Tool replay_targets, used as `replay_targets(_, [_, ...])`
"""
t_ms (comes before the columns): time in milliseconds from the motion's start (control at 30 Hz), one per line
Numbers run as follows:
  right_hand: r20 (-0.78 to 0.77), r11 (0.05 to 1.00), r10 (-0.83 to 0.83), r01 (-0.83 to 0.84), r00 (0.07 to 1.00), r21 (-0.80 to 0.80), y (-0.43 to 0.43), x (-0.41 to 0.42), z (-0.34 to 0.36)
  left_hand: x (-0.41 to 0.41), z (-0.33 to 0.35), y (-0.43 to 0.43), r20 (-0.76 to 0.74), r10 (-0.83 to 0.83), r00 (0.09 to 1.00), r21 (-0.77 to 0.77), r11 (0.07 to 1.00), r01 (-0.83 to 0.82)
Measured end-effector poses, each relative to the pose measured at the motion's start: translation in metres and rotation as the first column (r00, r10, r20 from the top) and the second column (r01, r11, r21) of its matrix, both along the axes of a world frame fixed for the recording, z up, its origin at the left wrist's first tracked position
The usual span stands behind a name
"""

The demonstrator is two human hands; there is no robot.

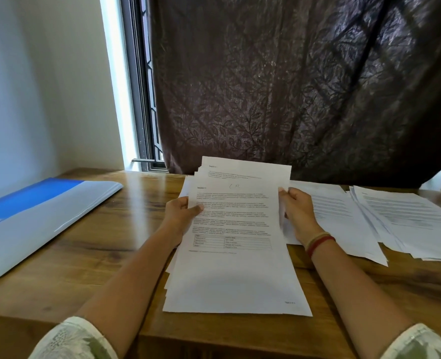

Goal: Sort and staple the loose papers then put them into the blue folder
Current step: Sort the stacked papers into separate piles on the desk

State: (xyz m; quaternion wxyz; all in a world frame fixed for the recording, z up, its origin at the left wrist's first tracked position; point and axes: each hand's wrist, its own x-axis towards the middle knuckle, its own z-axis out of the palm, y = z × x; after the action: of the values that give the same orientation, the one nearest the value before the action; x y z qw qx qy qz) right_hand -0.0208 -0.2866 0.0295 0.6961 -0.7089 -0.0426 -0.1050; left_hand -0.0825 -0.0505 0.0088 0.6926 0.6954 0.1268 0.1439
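Two hands pinched the paper stack (236, 270), thumbs on top: your left hand (181, 213) at nine o'clock, right hand (298, 211) at three. Your blue folder (40, 218) lay at ten o'clock.

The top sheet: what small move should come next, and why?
Probably lift the top sheet with the right hand, which pinches its right edge, and lay it on a pile at the right; the left hand holds the stack beneath.

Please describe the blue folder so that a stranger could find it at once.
Start at the wooden table and look to its left part. The blue folder lies flat there, the only glossy blue-and-grey thing; its neighbours are white printed sheets.
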Motion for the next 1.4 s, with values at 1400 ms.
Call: replay_targets(1400, [0.337,0.934,-0.289,0.341,0.896,-0.107,-0.026,0.014,0.082,0.011,-0.007,0.004,-0.044,0.024,0.999,0.064,0.998,-0.021])
